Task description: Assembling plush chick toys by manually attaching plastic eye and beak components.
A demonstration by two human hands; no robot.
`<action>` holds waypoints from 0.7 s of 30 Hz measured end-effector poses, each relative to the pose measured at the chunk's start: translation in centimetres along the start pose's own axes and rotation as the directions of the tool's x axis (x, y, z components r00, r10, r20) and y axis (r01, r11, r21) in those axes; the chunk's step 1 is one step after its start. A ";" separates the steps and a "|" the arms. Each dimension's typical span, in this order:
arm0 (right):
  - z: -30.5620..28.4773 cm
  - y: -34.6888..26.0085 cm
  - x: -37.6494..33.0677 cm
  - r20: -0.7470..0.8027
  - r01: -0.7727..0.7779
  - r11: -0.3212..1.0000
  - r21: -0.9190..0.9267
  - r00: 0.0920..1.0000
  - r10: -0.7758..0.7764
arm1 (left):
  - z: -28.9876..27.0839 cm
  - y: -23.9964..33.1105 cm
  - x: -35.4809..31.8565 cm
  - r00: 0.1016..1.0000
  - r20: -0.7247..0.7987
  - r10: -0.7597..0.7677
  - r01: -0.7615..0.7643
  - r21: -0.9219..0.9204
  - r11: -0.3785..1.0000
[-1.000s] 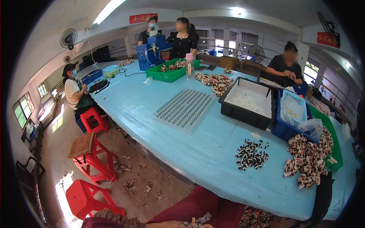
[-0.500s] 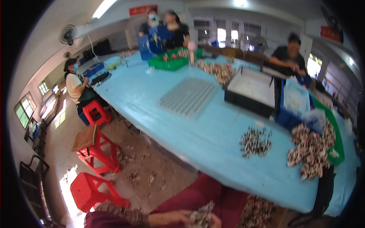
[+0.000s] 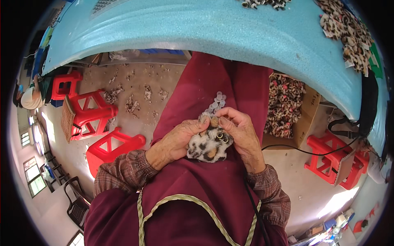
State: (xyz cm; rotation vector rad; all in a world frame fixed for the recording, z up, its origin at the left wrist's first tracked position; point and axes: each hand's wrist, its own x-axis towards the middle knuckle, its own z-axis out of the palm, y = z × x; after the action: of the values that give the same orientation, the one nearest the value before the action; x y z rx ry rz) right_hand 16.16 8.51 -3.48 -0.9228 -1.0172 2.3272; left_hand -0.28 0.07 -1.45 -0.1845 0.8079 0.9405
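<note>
Both hands are now seen low in the lap, no longer out of view: left hand (image 3: 175, 141) and right hand (image 3: 242, 133) fingers grasp a spotted plush piece (image 3: 209, 144) below the tabletop (image 3: 230, 37).

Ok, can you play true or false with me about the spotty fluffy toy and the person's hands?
1. Both hands hold the spotty plush piece over the lap. True: the left hand and right hand both have it in their grip.
2. The plush piece is plain blue. False: it is white with dark and tan spots, with two round eyes.
3. A cardboard box of leopard-print pieces stands under the table. True.
4. The stools on the floor are green. False: they are red.
5. The table top is light blue. True.
</note>
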 end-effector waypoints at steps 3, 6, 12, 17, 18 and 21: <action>0.1 0.8 -0.5 -0.050 0.006 0.996 0.090 0.999 -0.002 | 0.0 -1.0 -0.5 0.998 0.056 0.006 -0.002 -0.063 0.998; 0.1 0.7 -0.3 -0.077 -0.012 0.995 0.099 0.997 0.019 | 0.2 -1.0 -0.7 0.994 0.101 0.030 -0.031 0.014 0.999; 0.1 0.6 0.4 -0.122 -0.013 0.988 0.154 0.992 0.032 | 0.7 -0.2 -0.3 0.999 0.048 0.006 -0.003 -0.062 0.998; -0.3 0.8 0.6 -0.136 -0.022 0.971 0.239 0.989 0.056 | 1.0 0.0 0.1 0.999 0.033 -0.036 0.039 -0.097 0.995; -0.4 0.9 0.5 -0.121 -0.022 0.970 0.241 0.991 0.053 | 1.0 0.0 0.1 0.999 0.013 -0.033 0.034 -0.079 0.996; -0.5 1.2 0.5 -0.131 -0.046 0.970 0.237 0.988 0.079 | 0.9 -0.1 0.1 0.999 -0.022 -0.037 0.036 -0.055 0.998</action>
State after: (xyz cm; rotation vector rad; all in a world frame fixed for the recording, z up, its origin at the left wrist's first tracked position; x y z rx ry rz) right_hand 16.04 8.30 -4.84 -1.0183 -0.6497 2.3341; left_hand 0.33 0.50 -0.88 -0.2570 0.7983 0.9282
